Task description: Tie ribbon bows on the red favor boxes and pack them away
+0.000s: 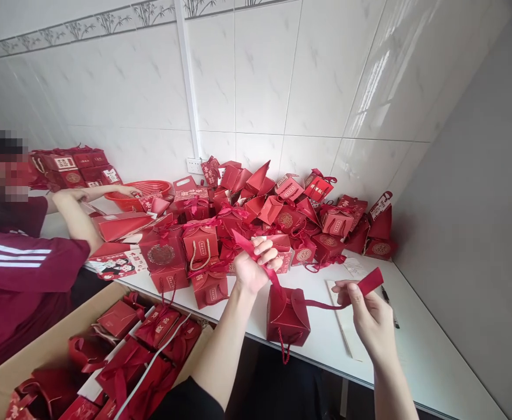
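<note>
A small red gift box (287, 318) with a rope handle hanging down its front stands at the table's near edge. From its top a red ribbon (321, 304) runs out to both sides. My left hand (256, 265) is closed around one end of that ribbon, raised above and left of the box. To the right, my right hand (367, 309) pinches the other end between thumb and fingers, with a short tail sticking up past it. Both ribbon ends stretch away from the box top.
Many red gift boxes (203, 245) are heaped along the white table (431, 344). A notebook (346, 326) and a pen (389, 306) lie at right. A cardboard box (59, 332) of red boxes stands lower left. A co-worker (24, 280) reaches toward an orange basket (144, 189).
</note>
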The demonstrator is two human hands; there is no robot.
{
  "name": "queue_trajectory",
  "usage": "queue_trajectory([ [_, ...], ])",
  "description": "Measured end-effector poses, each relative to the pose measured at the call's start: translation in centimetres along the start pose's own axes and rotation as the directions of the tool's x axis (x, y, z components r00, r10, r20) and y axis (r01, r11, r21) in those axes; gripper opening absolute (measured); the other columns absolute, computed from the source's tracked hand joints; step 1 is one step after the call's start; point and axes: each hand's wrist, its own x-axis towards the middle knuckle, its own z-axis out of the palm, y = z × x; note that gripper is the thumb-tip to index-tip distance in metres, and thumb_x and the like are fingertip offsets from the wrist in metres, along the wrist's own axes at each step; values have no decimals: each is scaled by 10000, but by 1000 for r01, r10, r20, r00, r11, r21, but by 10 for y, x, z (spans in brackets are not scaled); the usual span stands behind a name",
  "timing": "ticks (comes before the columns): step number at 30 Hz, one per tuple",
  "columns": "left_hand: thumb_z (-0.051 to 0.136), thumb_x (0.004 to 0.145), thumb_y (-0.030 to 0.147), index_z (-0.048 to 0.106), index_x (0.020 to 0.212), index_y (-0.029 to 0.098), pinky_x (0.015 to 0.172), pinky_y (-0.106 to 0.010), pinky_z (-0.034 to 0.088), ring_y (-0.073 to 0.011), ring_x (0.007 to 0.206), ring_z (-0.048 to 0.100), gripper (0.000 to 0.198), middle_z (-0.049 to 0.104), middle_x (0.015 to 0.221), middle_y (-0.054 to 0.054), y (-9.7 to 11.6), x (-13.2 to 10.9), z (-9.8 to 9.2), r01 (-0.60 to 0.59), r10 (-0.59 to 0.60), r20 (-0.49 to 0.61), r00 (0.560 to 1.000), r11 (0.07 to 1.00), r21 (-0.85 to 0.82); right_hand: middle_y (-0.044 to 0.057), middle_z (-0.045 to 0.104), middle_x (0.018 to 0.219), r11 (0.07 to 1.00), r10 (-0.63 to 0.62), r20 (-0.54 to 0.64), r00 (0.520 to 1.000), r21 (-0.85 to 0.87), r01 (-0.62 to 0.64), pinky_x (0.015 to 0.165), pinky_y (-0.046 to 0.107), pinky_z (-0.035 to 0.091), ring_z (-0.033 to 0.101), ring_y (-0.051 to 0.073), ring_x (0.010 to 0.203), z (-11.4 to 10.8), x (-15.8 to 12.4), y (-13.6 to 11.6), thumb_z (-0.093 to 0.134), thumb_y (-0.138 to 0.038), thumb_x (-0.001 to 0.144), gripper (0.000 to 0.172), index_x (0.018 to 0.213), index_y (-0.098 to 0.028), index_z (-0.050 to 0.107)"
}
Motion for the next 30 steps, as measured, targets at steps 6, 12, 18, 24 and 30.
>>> queue_trajectory([
  [6,505,611,68,354,632,183,431,-215,192,-48,365,263,191,273,526,74,-10,1,12,130,-118,95,989,981,-141,64,669,855,992,-108,-56,993,-78,104,724,292,502,629,208,840,-16,-7,-1,485,-440,851,334,777,-199,704],
  [12,486,604,95,297,557,177,414,-215,195,-60,364,244,212,279,493,54,-11,7,21,324,-318,165,934,946,-11,32,620,727,990,-110,-85,990,-98,102,639,269,487,617,178,717,-20,-7,-2,521,-439,826,307,809,-215,730],
  [18,518,586,117,309,531,168,407,-205,194,-54,372,232,222,254,490,54,-7,13,27,343,-372,261,891,927,154,71,704,803,999,-8,-159,987,34,14,623,305,516,649,221,739,-11,-2,-14,643,-458,701,269,720,-192,680],
  [24,588,553,136,352,515,161,400,-207,192,-43,367,224,240,248,480,63,-13,22,28,338,-437,332,836,887,314,75,715,813,985,8,-118,993,174,12,619,320,533,659,217,717,0,-1,-29,707,-411,640,240,738,-199,651],
  [30,715,558,244,468,534,144,402,-209,214,-44,380,290,267,330,494,53,-19,26,30,341,-508,393,766,840,422,71,710,797,979,-42,-42,998,197,50,653,339,529,654,227,754,1,-6,-25,719,-377,651,187,680,-203,655],
])
